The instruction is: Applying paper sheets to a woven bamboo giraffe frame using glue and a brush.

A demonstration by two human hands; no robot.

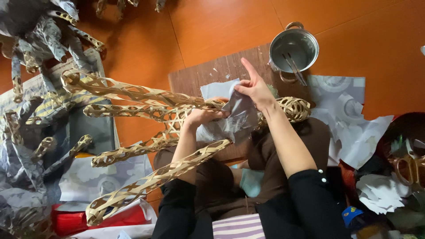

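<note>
A woven bamboo frame (133, 95) with several long openwork legs lies across my lap, its legs reaching left. A sheet of grey paper (239, 117) is laid over its body. My left hand (204, 116) grips the frame's body at the paper's left edge. My right hand (256, 90) pinches the paper's top edge between thumb and fingers, with the index finger stretched upward. The frame's round woven end (295, 108) shows behind my right forearm.
A steel pot (293, 48) holding two thin sticks stands on a brown board (212, 71) on the orange floor. Loose paper sheets (349, 119) and scissors (409, 168) lie at the right. A similar frame covered in grey paper (40, 40) sits at the left.
</note>
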